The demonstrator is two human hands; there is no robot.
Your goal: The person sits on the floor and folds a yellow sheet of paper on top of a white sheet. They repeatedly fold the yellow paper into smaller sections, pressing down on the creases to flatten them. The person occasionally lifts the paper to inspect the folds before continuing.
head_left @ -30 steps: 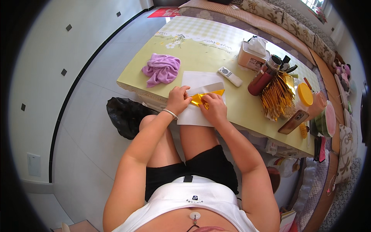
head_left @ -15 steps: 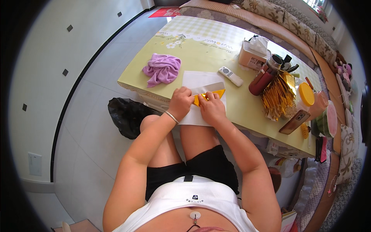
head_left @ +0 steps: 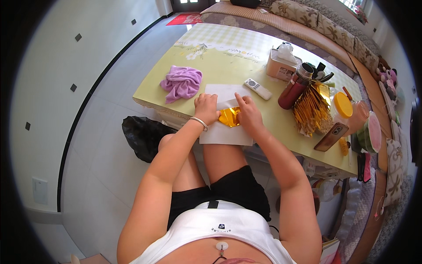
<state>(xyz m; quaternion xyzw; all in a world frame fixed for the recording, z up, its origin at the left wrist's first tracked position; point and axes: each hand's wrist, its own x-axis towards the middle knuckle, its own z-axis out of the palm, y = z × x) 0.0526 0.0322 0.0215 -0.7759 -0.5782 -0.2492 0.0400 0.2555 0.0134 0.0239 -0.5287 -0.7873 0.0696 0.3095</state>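
Observation:
A folded piece of shiny gold foil paper (head_left: 229, 118) lies over a white sheet (head_left: 226, 135) at the near edge of the table. My left hand (head_left: 206, 108) has its thumb and fingers closed on the foil's left end. At the other end, my right hand (head_left: 249, 115) grips the foil, its fingers partly covering that side. The foil now shows a broad face with a blunt point toward me. Its far edge is partly hidden by my fingers.
Left of the sheet is a purple cloth (head_left: 182, 83); beyond it a white remote (head_left: 257, 89). To the right stand a tissue box (head_left: 281, 66), a maroon flask (head_left: 293, 90), a bundle of gold foil pieces (head_left: 311, 110), a yellow-lidded jar (head_left: 343, 105) and a phone (head_left: 331, 137). A black bag (head_left: 143, 136) sits below the table's left.
The foil has gone from a narrow, slanted, pointed strip to a wider shape facing up. My hands have moved apart to its two ends.

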